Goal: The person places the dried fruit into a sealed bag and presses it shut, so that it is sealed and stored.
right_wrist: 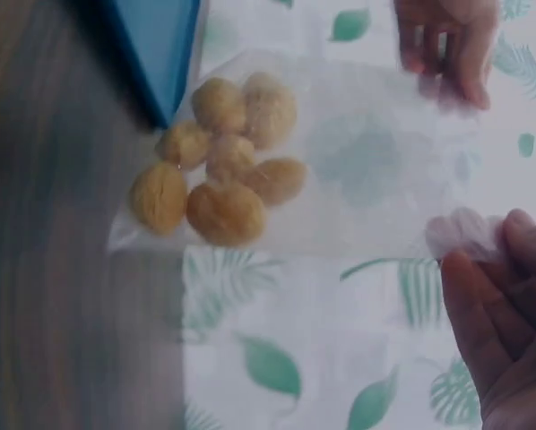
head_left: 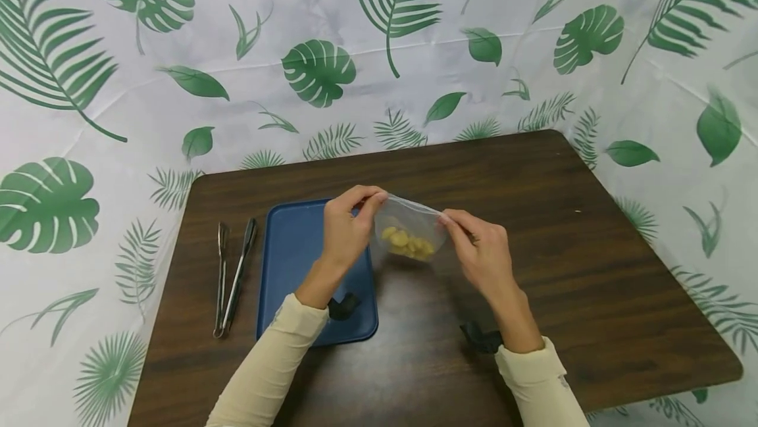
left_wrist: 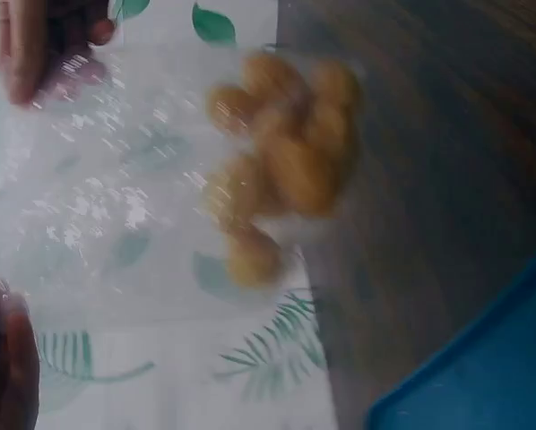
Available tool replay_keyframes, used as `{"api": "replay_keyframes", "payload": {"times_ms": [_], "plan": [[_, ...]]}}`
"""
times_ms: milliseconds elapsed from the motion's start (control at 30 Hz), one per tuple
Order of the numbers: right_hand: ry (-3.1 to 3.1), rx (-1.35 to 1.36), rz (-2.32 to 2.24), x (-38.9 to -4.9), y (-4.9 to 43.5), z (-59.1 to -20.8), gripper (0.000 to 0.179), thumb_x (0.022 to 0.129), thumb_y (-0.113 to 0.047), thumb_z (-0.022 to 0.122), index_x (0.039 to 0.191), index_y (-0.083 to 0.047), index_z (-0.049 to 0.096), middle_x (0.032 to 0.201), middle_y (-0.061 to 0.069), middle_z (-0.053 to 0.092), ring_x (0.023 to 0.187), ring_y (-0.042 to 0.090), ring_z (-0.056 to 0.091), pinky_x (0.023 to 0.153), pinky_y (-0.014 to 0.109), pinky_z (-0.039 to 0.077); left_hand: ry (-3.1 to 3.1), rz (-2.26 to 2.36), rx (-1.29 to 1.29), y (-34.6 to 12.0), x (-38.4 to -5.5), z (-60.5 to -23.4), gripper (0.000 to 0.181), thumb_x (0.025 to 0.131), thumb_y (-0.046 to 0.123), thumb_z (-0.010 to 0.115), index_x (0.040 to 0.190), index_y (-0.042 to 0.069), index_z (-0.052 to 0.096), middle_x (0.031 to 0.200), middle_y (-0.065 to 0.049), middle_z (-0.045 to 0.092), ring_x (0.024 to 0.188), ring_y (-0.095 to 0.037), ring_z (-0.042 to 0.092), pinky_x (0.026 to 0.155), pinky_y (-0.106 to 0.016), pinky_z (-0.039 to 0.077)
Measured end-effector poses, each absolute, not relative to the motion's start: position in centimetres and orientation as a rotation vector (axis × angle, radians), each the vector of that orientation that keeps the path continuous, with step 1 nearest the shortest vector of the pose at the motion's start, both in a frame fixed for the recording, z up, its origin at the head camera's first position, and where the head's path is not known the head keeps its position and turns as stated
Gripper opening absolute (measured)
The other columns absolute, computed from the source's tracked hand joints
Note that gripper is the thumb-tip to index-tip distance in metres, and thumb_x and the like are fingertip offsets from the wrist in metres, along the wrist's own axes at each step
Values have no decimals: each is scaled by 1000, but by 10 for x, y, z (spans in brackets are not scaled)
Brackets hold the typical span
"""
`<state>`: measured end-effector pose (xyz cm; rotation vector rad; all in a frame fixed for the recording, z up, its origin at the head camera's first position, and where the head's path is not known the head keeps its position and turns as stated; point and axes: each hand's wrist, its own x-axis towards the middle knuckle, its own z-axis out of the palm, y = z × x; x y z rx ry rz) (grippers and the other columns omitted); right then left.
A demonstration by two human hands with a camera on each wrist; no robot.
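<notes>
A clear plastic zip bag (head_left: 393, 216) hangs above the table, stretched between both hands at its top edge. Several round, yellow-brown pieces (right_wrist: 225, 213), walnut-like in the right wrist view, lie in the bottom of the bag; they are blurred in the left wrist view. My left hand (head_left: 348, 226) pinches the bag's left top corner between thumb and fingers. At the opposite corner, my right hand (head_left: 484, 249) pinches the top edge the same way. Whether the bag's seal is closed, I cannot tell.
Left of the bag, a blue tray (head_left: 290, 269) lies on the dark wooden table (head_left: 568, 269), partly under the left forearm. Metal tongs (head_left: 233, 282) rest beyond the tray's left side. A leaf-patterned cloth (head_left: 249, 111) hangs behind the table.
</notes>
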<state>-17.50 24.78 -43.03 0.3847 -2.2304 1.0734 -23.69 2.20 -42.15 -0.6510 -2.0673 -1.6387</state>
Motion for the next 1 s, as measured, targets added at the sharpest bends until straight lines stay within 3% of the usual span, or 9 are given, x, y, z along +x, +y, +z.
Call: {"api": "replay_keyframes", "payload": {"times_ms": [167, 267, 433, 533, 700, 900, 1000], "plan": [[-2148, 401, 1156, -173, 238, -413, 10, 95, -2, 70, 94, -7, 79, 76, 4, 76, 61, 6, 62, 63, 13, 49, -2259, -1937, -457, 6, -232, -449, 32, 111, 17, 46, 133, 4, 66, 119, -16, 71, 103, -32, 69, 89, -44, 57], [-2103, 424, 1235, -172, 236, -402, 12, 95, 1, 69, 94, -6, 79, 78, 6, 76, 63, 5, 63, 64, 15, 52, -2438, -2033, -416, 3, -225, -470, 34, 109, 12, 50, 140, 4, 61, 124, -18, 71, 107, -35, 69, 95, -49, 55], [-2102, 437, 1280, -172, 235, -395, 11, 96, 0, 69, 96, -4, 79, 81, 8, 77, 64, 10, 66, 65, 17, 54, -2418, -2295, -384, 3, -215, -488, 21, 102, 8, 62, 116, -4, 72, 109, -23, 75, 99, -46, 71, 95, -47, 58], [-2101, 423, 1307, -170, 235, -396, 11, 96, 0, 69, 96, -4, 79, 81, 8, 78, 64, 14, 68, 65, 18, 54, -2335, -2335, -337, 3, -212, -492, 13, 98, 5, 67, 101, -5, 75, 97, -17, 75, 91, -45, 72, 86, -46, 61], [-2081, 382, 1395, -167, 239, -397, 13, 98, -1, 67, 97, -4, 80, 81, 11, 77, 64, 12, 69, 65, 20, 57, -2306, -2216, -312, 5, -210, -493, 9, 93, 4, 73, 96, -3, 77, 86, -12, 74, 74, -27, 71, 75, -48, 61], [-2085, 357, 1393, -164, 243, -393, 13, 98, -1, 67, 97, -3, 79, 80, 12, 77, 62, 10, 68, 64, 19, 56, -2309, -2078, -306, 5, -206, -493, 8, 92, 9, 73, 91, 7, 81, 83, -14, 73, 64, -29, 64, 57, -28, 49], [-2068, 332, 1338, -162, 246, -387, 11, 97, 0, 68, 95, -1, 79, 79, 13, 76, 62, 8, 65, 64, 16, 54, -2343, -1903, -397, 4, -206, -494, 10, 91, 8, 72, 88, 12, 81, 84, -6, 75, 69, -22, 66, 61, -25, 49]]}}
